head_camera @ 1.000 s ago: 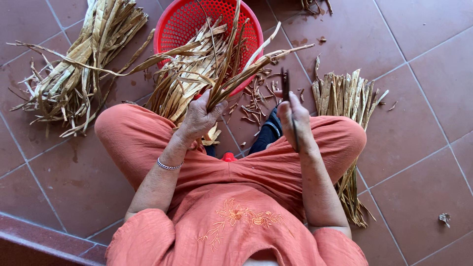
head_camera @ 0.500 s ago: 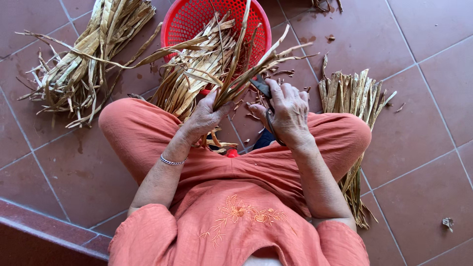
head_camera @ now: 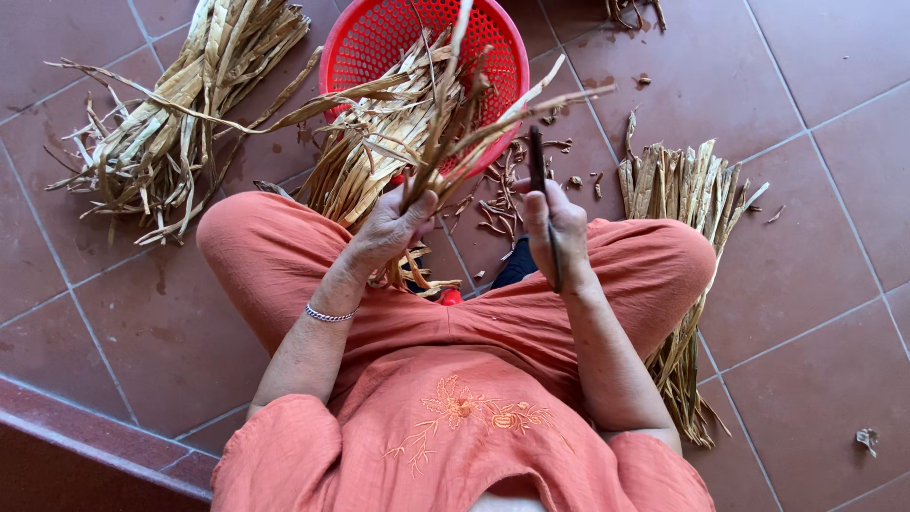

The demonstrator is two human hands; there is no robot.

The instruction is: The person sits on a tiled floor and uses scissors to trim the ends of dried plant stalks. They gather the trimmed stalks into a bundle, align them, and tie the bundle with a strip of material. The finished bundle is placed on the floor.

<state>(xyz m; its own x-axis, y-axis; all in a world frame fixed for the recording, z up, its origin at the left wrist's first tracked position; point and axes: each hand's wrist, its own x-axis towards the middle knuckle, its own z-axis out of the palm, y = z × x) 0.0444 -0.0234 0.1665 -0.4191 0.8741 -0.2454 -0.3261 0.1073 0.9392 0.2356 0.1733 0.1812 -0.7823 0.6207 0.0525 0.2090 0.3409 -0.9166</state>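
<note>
We see the left hand (head_camera: 393, 228) closed round dried leaf strips (head_camera: 445, 123) (fanned over the red basket (head_camera: 365, 43)), while the right hand (head_camera: 559, 228) clasps a dark knife (head_camera: 538, 166) upright.

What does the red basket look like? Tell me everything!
The red basket is round, looks like plastic, and its wall is full of small holes like a grid. It sits upright on the brown tiled floor, just past the person's knees. Long dried tan leaf strips lean out over its near rim and hide much of its inside.
</note>
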